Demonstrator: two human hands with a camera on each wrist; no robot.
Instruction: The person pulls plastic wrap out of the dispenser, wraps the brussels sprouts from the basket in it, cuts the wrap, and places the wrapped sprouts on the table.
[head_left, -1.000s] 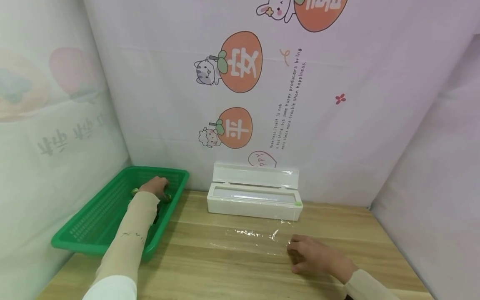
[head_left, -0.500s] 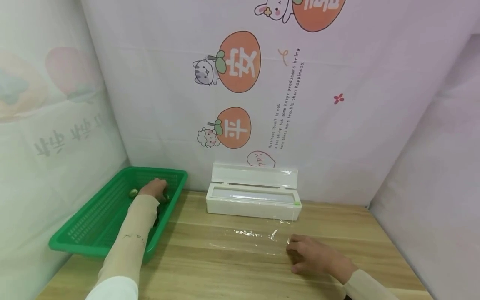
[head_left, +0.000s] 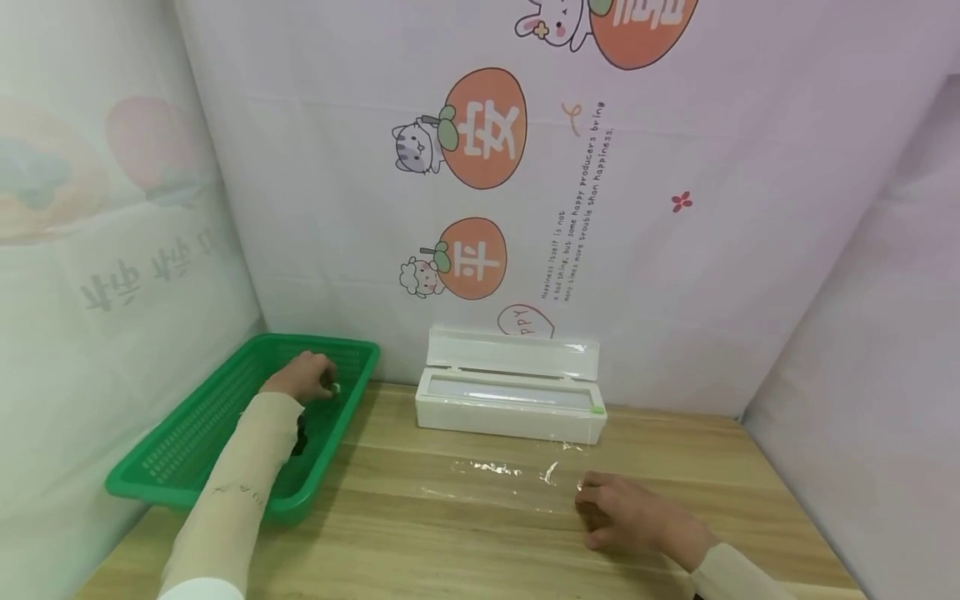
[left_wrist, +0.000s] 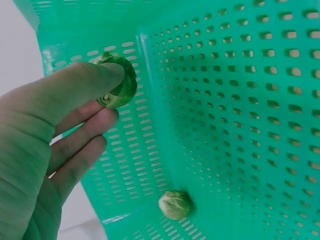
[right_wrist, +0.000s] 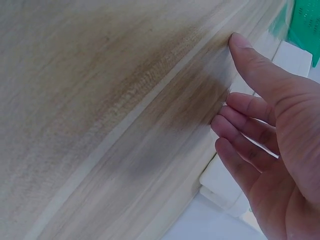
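Observation:
My left hand [head_left: 303, 377] is inside the green plastic basket [head_left: 318, 462], toward its far end. Between thumb and fingers it pinches a Brussels sprout [left_wrist: 121, 91], which the thumb partly hides. A second, paler Brussels sprout [left_wrist: 175, 204] lies lower in the basket in the left wrist view. On the right, my right hand [head_left: 630, 510] rests at the wooden table, at the right end of a sheet of clear cling film [head_left: 495, 483]. Its fingers are loosely bent, the thumb well apart from them, and nothing shows in between in the right wrist view.
A white cling film dispenser [head_left: 510, 421] with its lid raised stands against the back cloth, and the film runs from it toward the front. Printed cloth walls [head_left: 360, 250] enclose the table [head_left: 450, 558] at the back and both sides.
My left hand has turned and shifted slightly left, and the sprout at its fingertips now shows. The other sprout, seen left of the hand before, is hidden in the head view. My right hand stays put.

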